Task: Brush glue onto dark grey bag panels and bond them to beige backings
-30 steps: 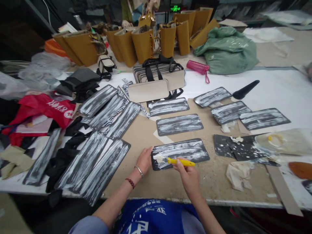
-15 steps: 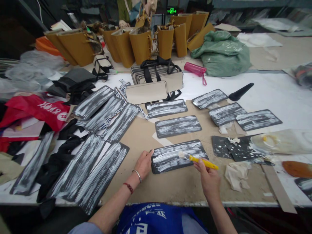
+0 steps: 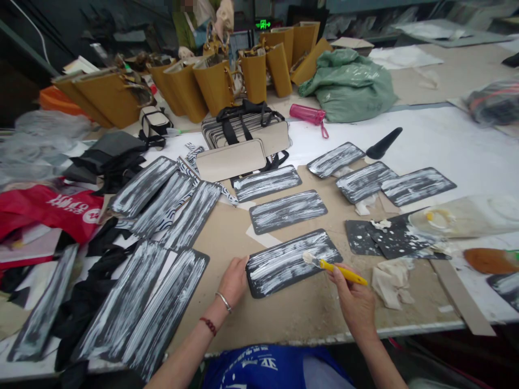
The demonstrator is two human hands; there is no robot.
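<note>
My right hand (image 3: 355, 302) is closed round the yellow handle of a paintbrush (image 3: 344, 273). Its pale bristles rest on a dark rounded panel (image 3: 279, 270) streaked with white, wet-looking paste. At that panel's left end, my left hand (image 3: 234, 281) pinches the edge; the thumb is partly hidden. Just beyond lie two more coated panels, a middle one (image 3: 287, 210) and a farther one (image 3: 267, 183). To the right of the brush, white blobs sit on a spattered black sheet (image 3: 359, 237), and a crumpled cloth (image 3: 391, 283) lies near my right hand.
Several coated panels (image 3: 166, 302) overlap on the left, and others (image 3: 419, 186) lie at the right. Behind them are a strapped stack of beige boards (image 3: 231, 159), a pink bottle (image 3: 306, 113), a green sack (image 3: 352, 86) and mustard bags (image 3: 213, 81). A person (image 3: 184, 32) stands at the back.
The brush has moved slightly to the right along the panel. My left hand still holds the panel's left end. The whole view has shifted and tilted a little.
</note>
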